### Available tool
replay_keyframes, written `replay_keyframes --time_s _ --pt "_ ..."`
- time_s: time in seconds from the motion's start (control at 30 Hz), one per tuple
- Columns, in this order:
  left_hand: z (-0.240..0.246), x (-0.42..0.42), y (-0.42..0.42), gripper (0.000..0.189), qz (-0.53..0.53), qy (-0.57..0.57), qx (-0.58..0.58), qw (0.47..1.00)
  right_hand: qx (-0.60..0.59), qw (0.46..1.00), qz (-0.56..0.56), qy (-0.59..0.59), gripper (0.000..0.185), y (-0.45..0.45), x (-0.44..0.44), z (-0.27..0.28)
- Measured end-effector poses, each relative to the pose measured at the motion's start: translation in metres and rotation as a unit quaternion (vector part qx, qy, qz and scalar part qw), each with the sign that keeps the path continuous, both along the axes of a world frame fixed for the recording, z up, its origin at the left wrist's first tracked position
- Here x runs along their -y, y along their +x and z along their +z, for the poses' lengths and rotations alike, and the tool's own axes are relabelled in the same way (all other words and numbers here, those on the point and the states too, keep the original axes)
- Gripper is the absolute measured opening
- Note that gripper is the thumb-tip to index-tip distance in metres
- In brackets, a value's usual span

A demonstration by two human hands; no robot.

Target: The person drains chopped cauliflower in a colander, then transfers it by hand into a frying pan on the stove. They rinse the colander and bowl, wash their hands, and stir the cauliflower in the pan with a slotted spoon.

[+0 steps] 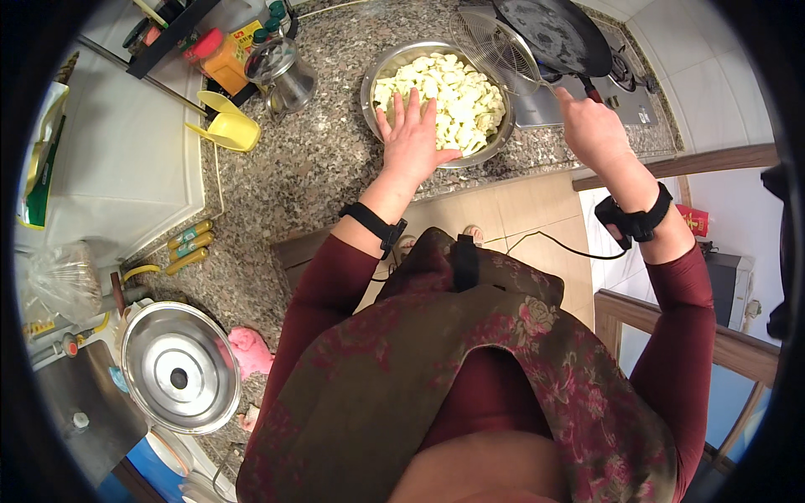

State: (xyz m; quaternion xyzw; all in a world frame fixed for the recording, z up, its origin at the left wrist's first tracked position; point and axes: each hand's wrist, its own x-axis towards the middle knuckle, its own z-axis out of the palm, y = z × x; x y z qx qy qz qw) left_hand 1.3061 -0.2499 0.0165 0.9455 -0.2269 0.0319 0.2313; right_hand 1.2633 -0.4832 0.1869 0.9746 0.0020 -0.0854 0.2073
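Observation:
A wide metal bowl (372, 104) heaped with pale cut cauliflower florets (454, 94) sits on the speckled stone counter before me. My left hand (412, 135) lies with spread fingers over the bowl's near left side, the fingertips on or just above the florets. Gripped in my right hand (594, 129) is the thin handle of a round wire skimmer (497, 53). Its coiled wire head overlaps the bowl's far right rim; whether they touch I cannot tell. Behind the skimmer, a black wok (560, 38) rests over the gas stove (541, 108).
A metal pitcher (286, 75), a yellow scoop (231, 129) and an orange-filled jar (221, 63) are at the back left. Several yellow wrapped sausages (190, 242) lie near the wall. A large metal basin (182, 368) is by the sink, with a pink cloth (250, 352) beside it.

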Motion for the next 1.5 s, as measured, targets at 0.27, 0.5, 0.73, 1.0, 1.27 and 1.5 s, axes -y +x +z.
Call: replay_keyframes --time_s 0.27,0.5,0.73,1.0,1.27,1.5 --pt "-0.003 0.009 -0.004 0.104 0.005 -0.02 0.002 1.0 0.046 0.975 0.193 -0.101 0.055 0.03 -0.022 -0.025" --pt "0.001 0.002 -0.008 0.107 0.05 -0.012 0.047 0.998 0.0 0.991 0.103 0.081 0.028 0.056 0.029 -0.004" --pt "0.005 -0.016 -0.034 0.09 0.073 -0.097 0.091 0.988 -0.046 0.989 0.105 0.094 0.019 0.06 0.029 -0.005" --pt "-0.012 -0.014 -0.014 0.082 -0.062 0.035 0.054 0.996 -0.144 0.932 0.331 -0.028 0.017 0.099 0.048 0.039" --pt "0.017 -0.042 0.019 0.093 -0.056 0.118 -0.05 0.99 -0.208 0.976 -0.022 0.061 0.019 0.097 0.038 0.065" --pt "0.04 0.041 0.004 0.113 0.024 0.156 -0.156 0.975 -0.108 0.986 0.129 -0.016 0.018 0.087 -0.008 0.039"
